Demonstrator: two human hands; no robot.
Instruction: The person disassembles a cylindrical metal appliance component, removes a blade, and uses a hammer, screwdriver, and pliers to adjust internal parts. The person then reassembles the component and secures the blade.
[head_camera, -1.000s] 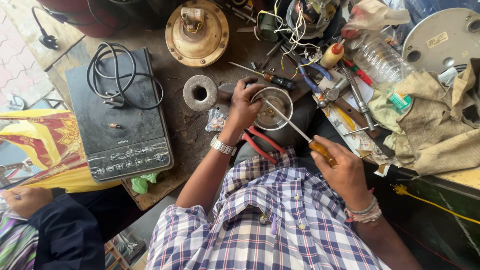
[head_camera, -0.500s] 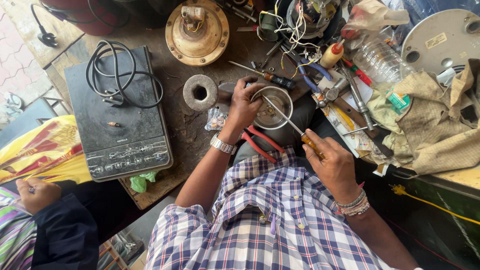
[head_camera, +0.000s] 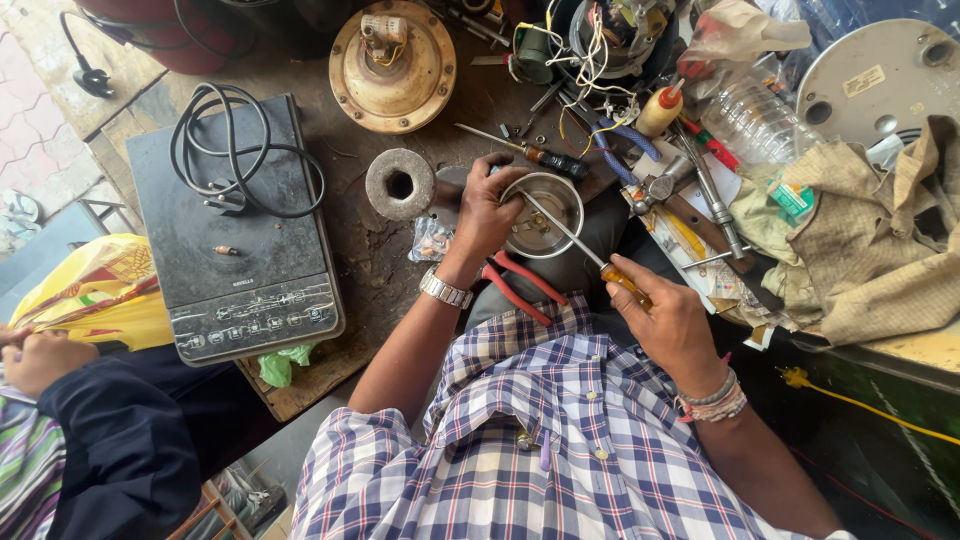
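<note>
Holding the round metal cup (head_camera: 545, 215) steady, the left hand (head_camera: 487, 212) grips its rim; the right hand (head_camera: 672, 322) is closed on a screwdriver (head_camera: 585, 250) poking inside.

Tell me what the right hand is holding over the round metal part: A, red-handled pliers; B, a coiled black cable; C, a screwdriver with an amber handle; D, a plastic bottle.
C: the right hand grips the amber handle of a screwdriver whose shaft reaches into the round metal part, which the left hand steadies; the red-handled pliers lie untouched beside it.
</note>
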